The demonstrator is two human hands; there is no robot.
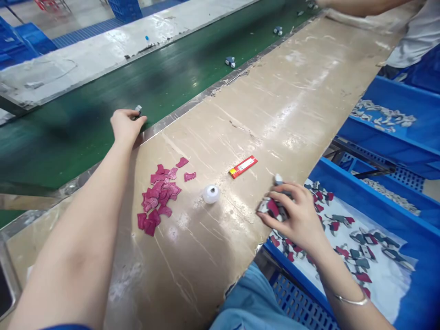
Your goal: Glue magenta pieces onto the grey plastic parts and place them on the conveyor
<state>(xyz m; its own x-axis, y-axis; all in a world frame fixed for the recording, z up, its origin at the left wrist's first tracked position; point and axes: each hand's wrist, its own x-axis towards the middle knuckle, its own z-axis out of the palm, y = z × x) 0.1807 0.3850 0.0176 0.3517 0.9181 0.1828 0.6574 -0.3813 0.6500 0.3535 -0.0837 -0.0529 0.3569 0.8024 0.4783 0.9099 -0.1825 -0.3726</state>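
Note:
Over the near edge of the green conveyor belt (178, 82), my left hand (126, 126) pinches a small grey-and-white part (138, 109) between thumb and fingers. My right hand (299, 215) is at the bench's right edge, its fingers curled around small red, grey and white parts (271, 208); how many it holds is partly hidden. Between the hands, a loose pile of flat dark-pink pieces (160, 195) lies on the tan bench top (213, 123). A round white bottle (211, 194) with a dark tip stands beside the pile, and a slim red box (243, 167) lies farther right.
Blue bins sit right of the bench; the nearest bin (409, 229) holds many red-and-grey parts on a white sheet. Another blue bin (426, 151) holds whitish pieces. Similar grey-and-white parts (230, 62) rest along the belt. A co-worker's arm (360, 6) reaches in at the far right.

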